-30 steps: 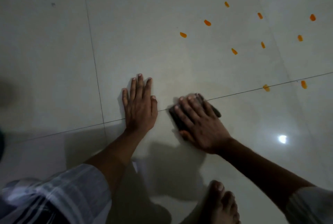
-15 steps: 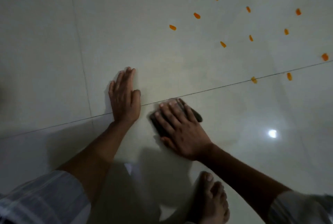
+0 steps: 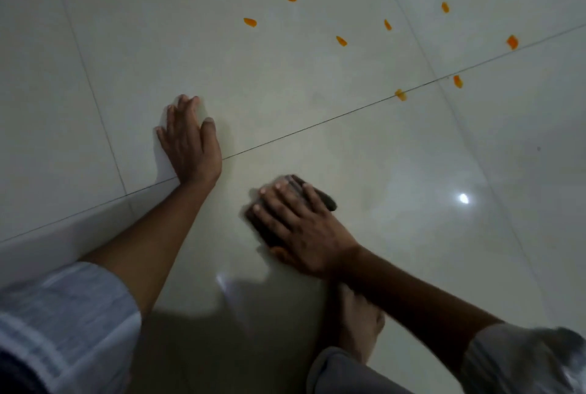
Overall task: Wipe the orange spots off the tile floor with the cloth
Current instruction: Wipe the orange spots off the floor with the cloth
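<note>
On the pale tile floor [image 3: 317, 82] below me, a dark cloth [image 3: 266, 228] lies flat under my right hand [image 3: 304, 228], on the near side of a grout line [image 3: 317, 127] that runs diagonally across the view. My right fingers [image 3: 282, 203] are straight and spread over the cloth, pressing it down rather than curling around it; the cloth's dark edge shows just past the fingertips and beside the thumb. My left hand [image 3: 190, 139] rests palm down on the tile to the left, apart from the cloth, fingers extended and holding nothing, its heel on the grout line. The orange spots [image 3: 341, 41] are scattered well beyond the cloth toward the upper right, most on the far side of the grout line, with one [image 3: 400, 94] sitting right on it. A bare foot [image 3: 361, 327] shows beneath my right forearm, and light sleeves [image 3: 63, 324] cover both upper arms. A bright light reflection [image 3: 463, 198] glints on the tile to the right.
</note>
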